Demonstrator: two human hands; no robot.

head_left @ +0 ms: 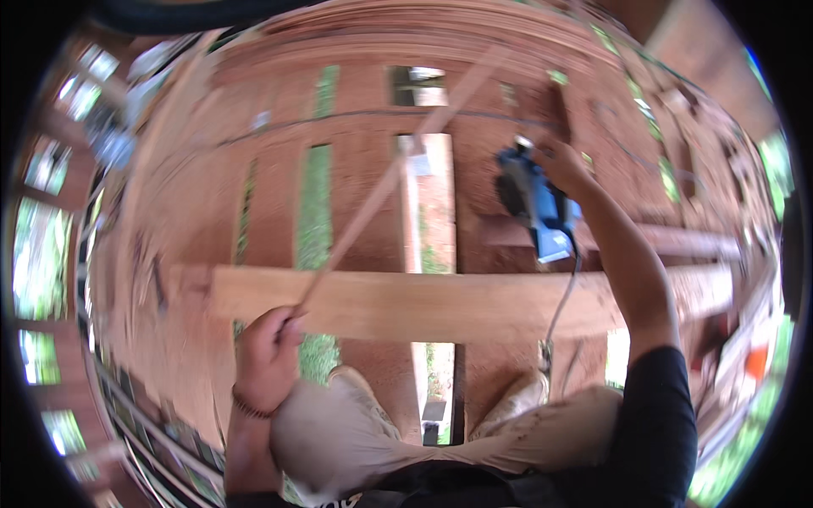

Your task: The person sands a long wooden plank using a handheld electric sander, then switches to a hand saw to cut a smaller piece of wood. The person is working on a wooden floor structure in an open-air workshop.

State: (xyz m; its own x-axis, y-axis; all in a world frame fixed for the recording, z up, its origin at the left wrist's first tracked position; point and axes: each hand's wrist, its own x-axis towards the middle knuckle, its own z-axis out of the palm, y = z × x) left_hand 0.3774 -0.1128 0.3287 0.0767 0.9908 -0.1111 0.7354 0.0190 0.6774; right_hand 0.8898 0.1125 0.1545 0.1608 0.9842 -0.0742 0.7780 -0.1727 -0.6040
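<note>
My left hand is closed around the near end of a long, thin wooden strip. The strip slants away to the upper right, crossing above a broad pale plank that lies crosswise in front of my knees. My right hand reaches forward, fingers wrapped round the far end of a blue corded power planer. Motion smears the planer, and its underside is hidden. Its grey cord runs back over the plank toward my right foot.
Reddish-brown boards with open gaps between them make up the surface, and grass shows through. A darker beam lies behind the plank on the right. Stacked timber stretches across the far side. A dark cable crosses the boards.
</note>
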